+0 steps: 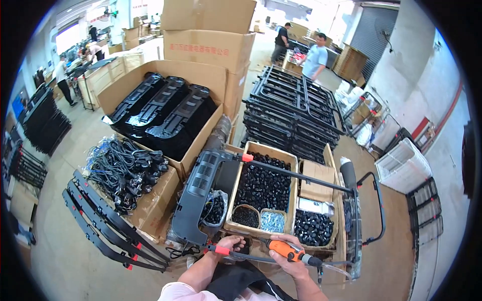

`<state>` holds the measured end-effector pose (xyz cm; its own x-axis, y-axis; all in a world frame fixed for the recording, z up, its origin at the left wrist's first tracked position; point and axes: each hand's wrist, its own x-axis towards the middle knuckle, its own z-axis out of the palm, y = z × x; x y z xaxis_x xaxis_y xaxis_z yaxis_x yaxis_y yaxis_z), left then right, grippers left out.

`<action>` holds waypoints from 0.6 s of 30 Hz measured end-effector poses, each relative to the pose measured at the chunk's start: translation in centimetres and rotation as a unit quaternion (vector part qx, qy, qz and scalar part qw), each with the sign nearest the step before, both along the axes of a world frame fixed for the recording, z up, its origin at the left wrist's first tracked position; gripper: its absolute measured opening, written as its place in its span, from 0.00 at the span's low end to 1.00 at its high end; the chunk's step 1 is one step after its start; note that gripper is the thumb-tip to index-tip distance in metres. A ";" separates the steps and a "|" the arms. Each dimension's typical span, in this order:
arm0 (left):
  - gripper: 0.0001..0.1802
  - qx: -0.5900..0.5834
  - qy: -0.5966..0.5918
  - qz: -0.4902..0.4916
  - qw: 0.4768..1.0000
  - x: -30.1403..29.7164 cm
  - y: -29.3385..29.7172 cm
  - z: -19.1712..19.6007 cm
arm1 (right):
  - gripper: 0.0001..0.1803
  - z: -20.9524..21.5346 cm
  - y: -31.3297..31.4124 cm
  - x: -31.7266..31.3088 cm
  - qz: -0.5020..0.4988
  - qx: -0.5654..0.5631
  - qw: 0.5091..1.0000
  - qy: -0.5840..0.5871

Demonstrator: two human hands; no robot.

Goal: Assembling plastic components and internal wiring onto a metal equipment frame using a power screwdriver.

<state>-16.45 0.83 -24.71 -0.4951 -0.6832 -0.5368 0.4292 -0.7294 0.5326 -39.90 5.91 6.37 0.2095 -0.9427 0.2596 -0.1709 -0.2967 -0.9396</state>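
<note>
My right hand [292,262] is wrapped around an orange and black power screwdriver [284,249], its tip pointing left and a clear hose trailing from its back end. Just left of that tip, my left hand [233,244] has its fingers curled together; whatever they pinch is too small to make out. Both hands are at the near bar of a black tubular frame [301,176], which lies across the workbench. A black plastic housing [201,185] with vent slots forms the frame's left end. Red clips [221,250] sit on its bars close to the housing.
Beneath the frame, a wooden tray [294,200] holds many black caps [266,181], dark screws [245,216] and silver screws [272,220]. Bundled power cords [125,170] lie on a carton at left. Behind stand a carton of black housings [175,108] and stacked black frames [286,110]. Several people work farther off.
</note>
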 end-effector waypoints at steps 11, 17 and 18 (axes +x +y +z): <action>0.12 0.096 -0.079 -0.005 0.992 4.9 8.6 2.4 | 0.29 -4.3 -2.7 -0.7 0.031 0.087 0.995 -0.038; 0.15 0.069 -0.059 0.050 0.995 7.3 12.2 12.5 | 0.33 -5.7 -3.6 1.3 0.068 0.117 0.987 -0.089; 0.16 0.067 -0.063 0.066 0.994 7.3 12.1 13.2 | 0.33 -5.9 -3.9 1.7 0.079 0.119 0.984 -0.102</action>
<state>-9.15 12.93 -11.50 -0.3298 -0.6563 -0.6786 0.4622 -0.7390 0.4902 -38.20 2.03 0.44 0.3252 -0.9417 0.0862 0.0590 -0.0708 -0.9957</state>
